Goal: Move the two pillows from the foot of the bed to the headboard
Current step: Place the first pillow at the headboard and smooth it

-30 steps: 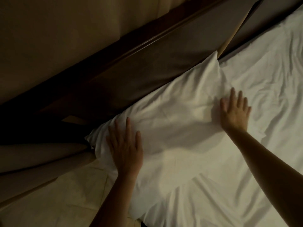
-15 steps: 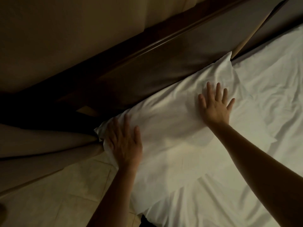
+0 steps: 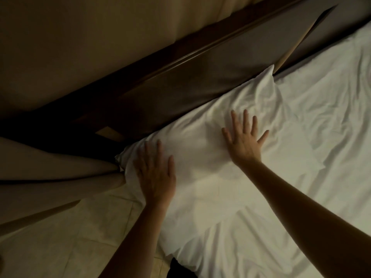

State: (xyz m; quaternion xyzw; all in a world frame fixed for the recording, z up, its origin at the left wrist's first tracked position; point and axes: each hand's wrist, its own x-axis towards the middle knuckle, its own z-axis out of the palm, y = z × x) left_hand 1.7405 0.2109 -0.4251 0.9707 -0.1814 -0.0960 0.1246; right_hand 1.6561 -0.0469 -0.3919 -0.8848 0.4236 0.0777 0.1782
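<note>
A white pillow (image 3: 202,149) lies flat on the bed, its long edge against the dark wooden headboard (image 3: 180,87). My left hand (image 3: 155,173) rests palm down on the pillow's left end near the bed corner, fingers spread. My right hand (image 3: 245,139) presses flat on the pillow's right half, fingers apart. Neither hand grips anything. Only this one pillow is in view.
Rumpled white sheets (image 3: 321,117) cover the mattress to the right. A tan tiled floor (image 3: 60,237) lies at the lower left. Beige curtain folds (image 3: 40,173) hang beside the bed corner. A beige wall (image 3: 80,37) rises behind the headboard.
My right hand slid leftward along the pillow, from its right edge toward the middle. My left hand stayed at the left end. The view shifted slightly.
</note>
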